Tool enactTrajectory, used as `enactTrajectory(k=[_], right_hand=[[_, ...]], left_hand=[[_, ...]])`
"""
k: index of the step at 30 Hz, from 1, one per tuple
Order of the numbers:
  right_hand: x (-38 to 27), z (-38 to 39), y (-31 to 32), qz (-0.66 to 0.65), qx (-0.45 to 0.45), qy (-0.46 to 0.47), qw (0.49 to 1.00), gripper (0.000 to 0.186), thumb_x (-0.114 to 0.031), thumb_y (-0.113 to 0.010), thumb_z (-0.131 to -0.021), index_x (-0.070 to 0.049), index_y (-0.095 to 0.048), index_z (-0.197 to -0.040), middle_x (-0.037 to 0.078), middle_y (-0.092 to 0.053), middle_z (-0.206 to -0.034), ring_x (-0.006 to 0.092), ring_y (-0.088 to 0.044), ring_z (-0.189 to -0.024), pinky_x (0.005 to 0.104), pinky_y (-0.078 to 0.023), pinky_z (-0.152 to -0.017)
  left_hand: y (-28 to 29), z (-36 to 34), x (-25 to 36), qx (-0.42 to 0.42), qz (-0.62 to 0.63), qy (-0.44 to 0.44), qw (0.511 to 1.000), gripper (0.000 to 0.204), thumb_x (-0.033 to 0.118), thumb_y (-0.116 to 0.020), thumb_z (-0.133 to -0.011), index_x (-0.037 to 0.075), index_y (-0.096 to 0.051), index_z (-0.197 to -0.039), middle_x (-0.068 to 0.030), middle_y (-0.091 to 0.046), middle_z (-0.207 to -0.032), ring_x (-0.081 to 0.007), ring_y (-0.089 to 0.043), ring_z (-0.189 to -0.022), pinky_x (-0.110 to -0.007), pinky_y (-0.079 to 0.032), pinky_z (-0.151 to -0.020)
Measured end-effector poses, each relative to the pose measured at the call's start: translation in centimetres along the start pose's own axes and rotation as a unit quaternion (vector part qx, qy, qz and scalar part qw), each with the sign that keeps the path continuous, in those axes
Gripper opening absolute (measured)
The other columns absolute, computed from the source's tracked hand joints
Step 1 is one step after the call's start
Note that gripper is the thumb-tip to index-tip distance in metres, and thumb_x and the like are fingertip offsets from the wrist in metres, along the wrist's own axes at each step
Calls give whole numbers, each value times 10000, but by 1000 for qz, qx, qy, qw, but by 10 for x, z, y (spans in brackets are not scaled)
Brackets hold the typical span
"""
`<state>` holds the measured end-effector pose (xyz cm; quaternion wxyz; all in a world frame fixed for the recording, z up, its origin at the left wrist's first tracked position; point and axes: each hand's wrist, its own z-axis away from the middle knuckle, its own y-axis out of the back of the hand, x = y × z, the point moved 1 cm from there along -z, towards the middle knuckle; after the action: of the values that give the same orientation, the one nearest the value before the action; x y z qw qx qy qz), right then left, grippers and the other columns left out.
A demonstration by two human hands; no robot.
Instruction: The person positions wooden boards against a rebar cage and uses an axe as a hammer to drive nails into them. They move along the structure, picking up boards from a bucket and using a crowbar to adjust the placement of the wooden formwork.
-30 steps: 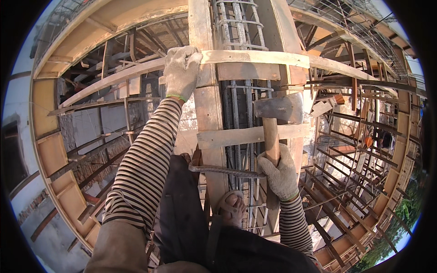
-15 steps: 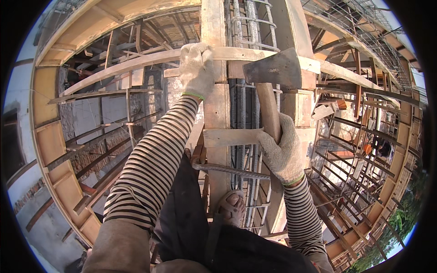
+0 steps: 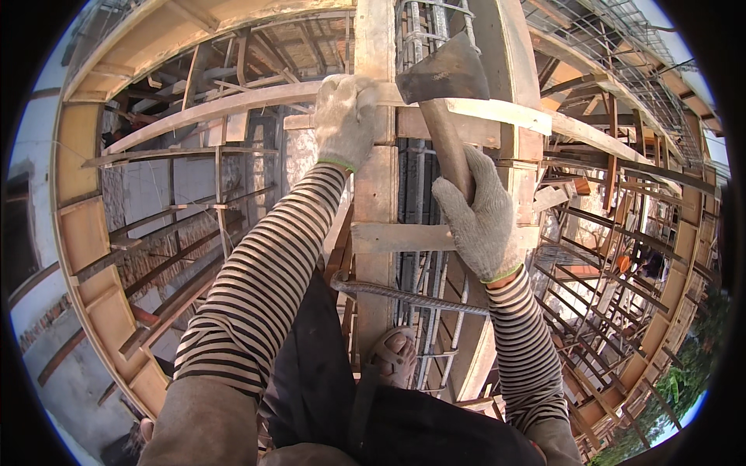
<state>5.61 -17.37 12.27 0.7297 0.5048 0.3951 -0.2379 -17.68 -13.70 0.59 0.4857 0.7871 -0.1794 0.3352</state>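
Observation:
Gloved, my left hand (image 3: 342,124) is closed on the light wooden batten (image 3: 505,115) lying across the beam formwork (image 3: 374,272). My right hand (image 3: 482,217) grips an axe by its wooden handle (image 3: 444,133); the dark steel head (image 3: 441,74) hangs over the batten, just right of my left hand. Below the right hand, a bent ribbed rebar piece (image 3: 396,293) crosses the form, along with a short cross board (image 3: 392,238). Inside the form runs a steel cage (image 3: 420,31), partly hidden by the axe.
My sandalled foot (image 3: 392,357) stands on the formwork near the bottom. Both sides drop away into timber props and framing (image 3: 598,272), bordered by plywood forms (image 3: 81,163). A rebar mesh (image 3: 587,23) is at upper right, a grey wall (image 3: 35,295) at left.
My right hand and the axe have risen steadily, the head moving up and left from beside the lower board to above the batten. The left hand stays on the batten.

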Motion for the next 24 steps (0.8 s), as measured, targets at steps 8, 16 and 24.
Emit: enactTrajectory(k=[8,16,24], right_hand=[[3,-6,-4,15,-3,17,1000,537,-270,-689,-1001,-8,-524,-1440,272,-720,-1141,386,-769,-978,438,-616,-839],[-12,-24,-1,68,51,108,990,565,-308,-702,-1007,-3,-547,-1456,269,-724,-1199,417,-754,-1040,455,-617,-854],[-3,-34,-14,146,9,97,984,568,-283,-677,-1006,-25,-541,-1493,272,-697,-1282,421,-723,-1109,470,-589,-950]], left_hand=[[0,-1,2,2,-10,1,1000,209,236,-631,-1017,104,-683,-1172,-173,-623,-1198,-392,-596,-1171,-503,-482,-1033],[7,-3,13,-42,-33,32,998,249,233,-587,-1041,48,-657,-1193,-154,-608,-1202,-345,-573,-1209,-459,-451,-1082],[4,-3,13,-45,-37,7,998,286,246,-575,-1048,49,-631,-1247,-170,-583,-1251,-362,-551,-1244,-472,-430,-1107]])
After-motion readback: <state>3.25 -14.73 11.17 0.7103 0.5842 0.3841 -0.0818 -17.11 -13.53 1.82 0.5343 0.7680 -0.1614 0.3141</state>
